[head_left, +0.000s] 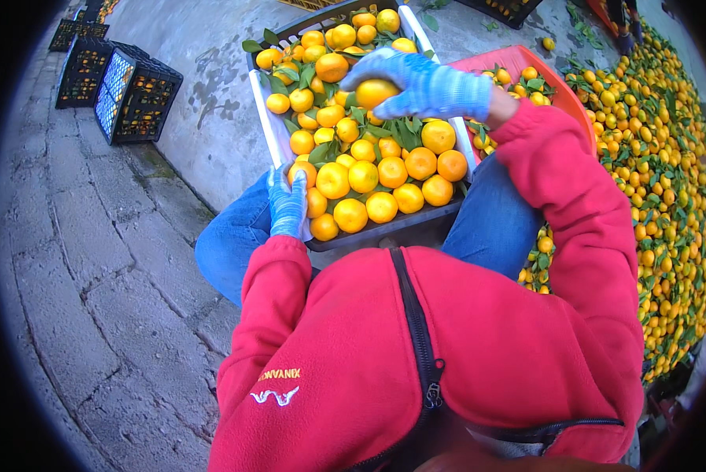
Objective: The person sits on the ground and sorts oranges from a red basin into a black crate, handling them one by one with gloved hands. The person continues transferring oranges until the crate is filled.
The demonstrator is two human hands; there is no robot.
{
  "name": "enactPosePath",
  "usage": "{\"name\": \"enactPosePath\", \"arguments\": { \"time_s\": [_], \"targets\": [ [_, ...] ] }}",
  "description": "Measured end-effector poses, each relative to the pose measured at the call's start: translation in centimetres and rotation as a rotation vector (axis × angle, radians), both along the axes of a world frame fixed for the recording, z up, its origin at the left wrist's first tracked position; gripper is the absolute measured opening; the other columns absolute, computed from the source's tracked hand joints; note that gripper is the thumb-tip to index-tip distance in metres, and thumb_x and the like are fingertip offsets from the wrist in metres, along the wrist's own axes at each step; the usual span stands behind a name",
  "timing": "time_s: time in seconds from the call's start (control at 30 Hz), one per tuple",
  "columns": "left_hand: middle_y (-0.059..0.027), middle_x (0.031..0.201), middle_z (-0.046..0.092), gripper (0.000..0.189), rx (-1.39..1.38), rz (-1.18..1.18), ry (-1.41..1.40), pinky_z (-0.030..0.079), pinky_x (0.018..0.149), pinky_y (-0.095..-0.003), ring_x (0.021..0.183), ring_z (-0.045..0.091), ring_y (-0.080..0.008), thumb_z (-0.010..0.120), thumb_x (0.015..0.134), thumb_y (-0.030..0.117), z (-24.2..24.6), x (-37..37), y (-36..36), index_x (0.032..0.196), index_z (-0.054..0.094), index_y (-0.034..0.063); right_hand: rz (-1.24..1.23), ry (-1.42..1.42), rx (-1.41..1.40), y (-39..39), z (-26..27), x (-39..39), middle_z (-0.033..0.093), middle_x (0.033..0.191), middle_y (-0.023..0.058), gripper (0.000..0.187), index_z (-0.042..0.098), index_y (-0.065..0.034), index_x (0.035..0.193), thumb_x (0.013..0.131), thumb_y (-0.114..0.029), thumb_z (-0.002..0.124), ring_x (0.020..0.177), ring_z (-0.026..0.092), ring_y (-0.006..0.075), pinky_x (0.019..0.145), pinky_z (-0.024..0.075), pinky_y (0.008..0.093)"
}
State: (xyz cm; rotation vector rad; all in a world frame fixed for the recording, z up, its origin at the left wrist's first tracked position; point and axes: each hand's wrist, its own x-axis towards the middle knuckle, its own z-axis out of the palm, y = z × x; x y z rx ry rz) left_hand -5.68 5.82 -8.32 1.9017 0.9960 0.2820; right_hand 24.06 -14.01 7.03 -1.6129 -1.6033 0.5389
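Observation:
A black plastic crate [382, 223] lined with white sheeting stands between my knees, filled with oranges or mandarins and green leaves. Above its right half is my right hand [415, 85] in a blue knit glove, its thumb and fingers around a mandarin [376, 93]. At the crate's near left corner, my left hand [289, 197], gloved alike, has its fingers around a mandarin [302, 173] at the edge of the near rows. Whether that fruit is lifted or only touched, I cannot tell.
A red plastic scoop or basin [556, 97] with leafy mandarins lies right of the crate. Beyond it spreads a large heap of mandarins [665, 194]. Black crates [152, 100] with fruit stand on the paving at the left. Another person's legs [621, 26] show at the top right.

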Motion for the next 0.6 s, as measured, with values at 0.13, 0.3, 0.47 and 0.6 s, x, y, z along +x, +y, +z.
{"name": "enactPosePath", "arguments": {
  "time_s": [0.13,0.3,0.47,0.6],
  "targets": [
    [-0.0256,0.143,0.040,0.043,0.025,-0.028,0.038,0.030,0.114,-0.0421,0.135,0.038,-0.0388,0.063,0.093,0.024,0.6,0.3,-0.3,0.130,0.056,0.0056,-0.076,-0.048,-0.337,6.9,-3.4,-5.4,0.059,0.116,0.0188,0.051,0.060,-0.0087,0.126,0.080,-0.024,0.074,0.113,0.057,0.0333,0.098,0.0458,0.0406],
    [-0.0264,0.145,0.037,0.044,0.027,-0.067,0.010,0.029,0.115,-0.0425,0.138,0.036,-0.0400,0.064,0.092,0.026,1.4,0.4,-0.6,0.131,0.056,0.0074,-0.445,0.330,-0.482,8.8,-8.6,-11.0,0.066,0.113,0.0211,0.053,0.060,-0.0034,0.121,0.083,-0.039,0.072,0.106,0.063,0.0344,0.092,0.0498,0.0396],
    [-0.0247,0.148,0.035,0.044,-0.013,-0.022,0.019,0.031,0.114,-0.0416,0.137,0.036,-0.0390,0.065,0.091,0.025,1.2,0.5,-0.8,0.131,0.057,0.0092,-0.408,0.008,-0.474,8.8,-9.3,-12.1,0.066,0.114,0.0227,0.054,0.065,-0.0045,0.119,0.080,-0.042,0.070,0.107,0.063,0.0369,0.094,0.0490,0.0426],
    [-0.0228,0.148,0.034,0.043,-0.128,-0.001,-0.038,0.032,0.114,-0.0400,0.136,0.038,-0.0369,0.067,0.090,0.022,0.2,0.5,-0.5,0.130,0.057,0.0098,-0.350,0.015,-0.548,9.6,-8.5,-11.5,0.066,0.114,0.0224,0.052,0.065,-0.0040,0.119,0.082,-0.040,0.069,0.107,0.063,0.0370,0.093,0.0494,0.0419]
  ]
}}
